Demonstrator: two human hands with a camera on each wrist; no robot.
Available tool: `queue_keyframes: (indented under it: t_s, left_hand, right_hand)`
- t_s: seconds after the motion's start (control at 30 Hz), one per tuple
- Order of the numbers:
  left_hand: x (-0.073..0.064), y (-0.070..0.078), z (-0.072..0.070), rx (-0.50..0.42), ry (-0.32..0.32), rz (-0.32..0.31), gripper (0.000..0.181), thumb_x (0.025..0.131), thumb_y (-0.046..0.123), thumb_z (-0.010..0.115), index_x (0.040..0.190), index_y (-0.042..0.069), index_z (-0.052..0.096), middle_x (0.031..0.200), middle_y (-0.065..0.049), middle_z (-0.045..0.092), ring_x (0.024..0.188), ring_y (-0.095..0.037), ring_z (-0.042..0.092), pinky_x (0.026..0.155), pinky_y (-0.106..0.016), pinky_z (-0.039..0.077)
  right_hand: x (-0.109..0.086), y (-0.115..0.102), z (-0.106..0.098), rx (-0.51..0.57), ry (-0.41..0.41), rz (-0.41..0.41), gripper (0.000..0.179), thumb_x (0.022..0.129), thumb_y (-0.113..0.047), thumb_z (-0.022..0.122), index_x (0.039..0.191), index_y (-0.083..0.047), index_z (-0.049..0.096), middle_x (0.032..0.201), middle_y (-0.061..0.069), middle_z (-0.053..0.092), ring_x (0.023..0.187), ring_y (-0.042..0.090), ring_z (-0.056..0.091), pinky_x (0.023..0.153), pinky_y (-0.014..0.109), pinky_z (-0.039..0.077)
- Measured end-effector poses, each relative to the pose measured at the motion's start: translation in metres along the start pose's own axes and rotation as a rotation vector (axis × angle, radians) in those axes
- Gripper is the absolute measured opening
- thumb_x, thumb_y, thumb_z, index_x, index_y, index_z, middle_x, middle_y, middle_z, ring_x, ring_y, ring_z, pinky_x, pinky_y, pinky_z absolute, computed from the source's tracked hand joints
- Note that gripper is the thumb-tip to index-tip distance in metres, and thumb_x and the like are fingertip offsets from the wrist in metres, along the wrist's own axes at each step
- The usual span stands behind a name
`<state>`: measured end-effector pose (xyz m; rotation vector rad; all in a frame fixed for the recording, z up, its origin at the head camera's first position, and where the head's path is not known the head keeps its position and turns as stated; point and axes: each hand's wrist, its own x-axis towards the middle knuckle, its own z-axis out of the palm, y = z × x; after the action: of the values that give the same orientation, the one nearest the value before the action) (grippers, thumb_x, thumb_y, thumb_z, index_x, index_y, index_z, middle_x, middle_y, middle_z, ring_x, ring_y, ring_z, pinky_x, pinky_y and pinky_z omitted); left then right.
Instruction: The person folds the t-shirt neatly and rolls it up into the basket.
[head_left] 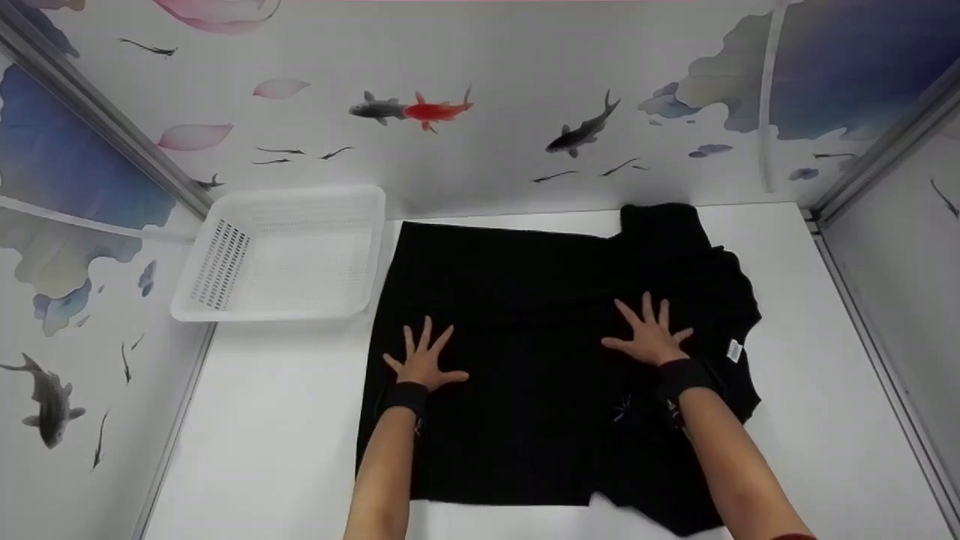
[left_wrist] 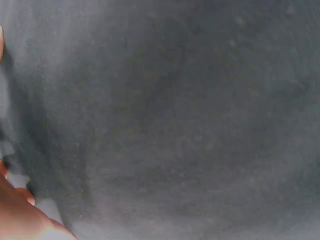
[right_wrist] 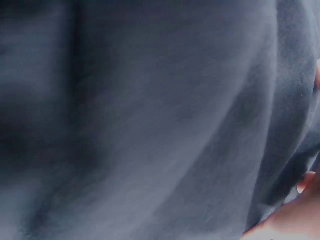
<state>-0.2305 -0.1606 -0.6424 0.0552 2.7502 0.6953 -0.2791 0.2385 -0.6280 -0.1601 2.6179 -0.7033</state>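
Note:
A black short-sleeved shirt [head_left: 517,420] lies spread sideways on the white table, its collar end toward the right and its straight hem at the left. My left hand [head_left: 422,366] rests on the hem half with fingers spread. Near the collar end, my right hand [head_left: 651,337] also lies on the cloth, fingers splayed. A small white label [head_left: 734,350] shows to the right of that hand. Faint creases run across the fabric between the hands. Both wrist views are filled mostly by dark cloth, with only bits of the left fingers [left_wrist: 20,215] and right fingers [right_wrist: 295,215] at the edges.
A white perforated plastic basket [head_left: 349,304] stands at the back left, close to the shirt's upper left corner. White panels printed with fish and petals wall in the table [head_left: 262,435] at the back and both sides.

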Motion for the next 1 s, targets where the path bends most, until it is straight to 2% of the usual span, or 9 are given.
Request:
queue_keyframes:
  t_s: [0.1,0.23,0.4,0.53,0.67,0.8,0.9,1.0]
  left_hand:
    - [0.000,0.003,-0.003,0.001,-0.003,-0.020,0.094,0.077,0.049,0.078,0.154,0.022,0.031,0.163,-0.015,0.005,0.144,-0.048,-0.006,0.096,-0.083,0.001]
    - [-0.006,0.016,-0.006,0.006,-0.019,-0.014,0.092,0.080,0.045,0.077,0.155,0.018,0.029,0.162,-0.019,0.005,0.143,-0.052,-0.006,0.095,-0.083,0.001]
    - [-0.006,0.037,0.000,0.014,-0.037,0.037,0.089,0.083,0.043,0.075,0.154,0.016,0.030,0.162,-0.019,0.006,0.143,-0.052,-0.006,0.096,-0.083,0.001]
    - [-0.001,0.047,0.008,-0.005,-0.026,0.062,0.089,0.082,0.045,0.075,0.154,0.017,0.030,0.162,-0.018,0.006,0.143,-0.052,-0.006,0.095,-0.083,0.000]
    - [0.003,0.043,0.012,0.003,-0.004,0.011,0.092,0.080,0.049,0.075,0.155,0.022,0.030,0.163,-0.015,0.004,0.144,-0.049,-0.007,0.095,-0.083,0.001]
    - [0.003,0.031,0.012,0.006,0.010,-0.055,0.093,0.078,0.050,0.077,0.154,0.025,0.030,0.163,-0.013,0.004,0.144,-0.047,-0.007,0.094,-0.084,0.000]
    - [0.001,0.024,0.010,0.008,0.000,-0.060,0.093,0.079,0.049,0.077,0.155,0.023,0.030,0.163,-0.014,0.003,0.144,-0.048,-0.007,0.094,-0.084,0.000]
    - [-0.001,0.021,0.007,-0.004,-0.011,-0.026,0.091,0.081,0.048,0.075,0.155,0.020,0.029,0.162,-0.017,0.003,0.143,-0.050,-0.007,0.094,-0.084,0.000]
  right_hand:
    - [0.009,-0.003,-0.003,-0.002,0.002,-0.021,0.087,0.091,-0.050,0.061,0.155,-0.010,0.019,0.156,0.033,-0.011,0.137,0.057,-0.018,0.089,0.085,-0.007]
    - [0.008,0.001,-0.008,0.014,0.005,-0.028,0.087,0.091,-0.050,0.062,0.155,-0.010,0.020,0.156,0.032,-0.011,0.137,0.057,-0.018,0.090,0.084,-0.009]
    - [0.001,0.017,-0.018,0.040,0.024,0.028,0.086,0.094,-0.050,0.058,0.156,-0.008,0.015,0.155,0.033,-0.014,0.136,0.057,-0.021,0.089,0.084,-0.011]
    - [-0.003,0.026,-0.023,0.063,0.047,0.080,0.086,0.096,-0.050,0.055,0.156,-0.006,0.011,0.152,0.035,-0.019,0.135,0.058,-0.023,0.089,0.083,-0.013]
    - [-0.001,0.026,-0.022,0.068,0.058,0.084,0.085,0.096,-0.050,0.054,0.155,-0.005,0.011,0.152,0.037,-0.018,0.134,0.059,-0.022,0.089,0.084,-0.010]
    - [0.004,0.022,-0.016,0.045,0.057,0.034,0.083,0.097,-0.048,0.054,0.155,-0.004,0.014,0.153,0.037,-0.014,0.136,0.059,-0.018,0.091,0.084,-0.007]
    - [0.004,0.020,-0.012,0.035,0.071,-0.010,0.081,0.096,-0.046,0.056,0.154,-0.003,0.018,0.154,0.037,-0.009,0.138,0.058,-0.013,0.093,0.083,-0.006]
    - [0.000,0.023,-0.011,0.036,0.099,-0.044,0.079,0.096,-0.043,0.057,0.153,-0.002,0.021,0.154,0.037,-0.005,0.139,0.057,-0.008,0.096,0.082,-0.005]
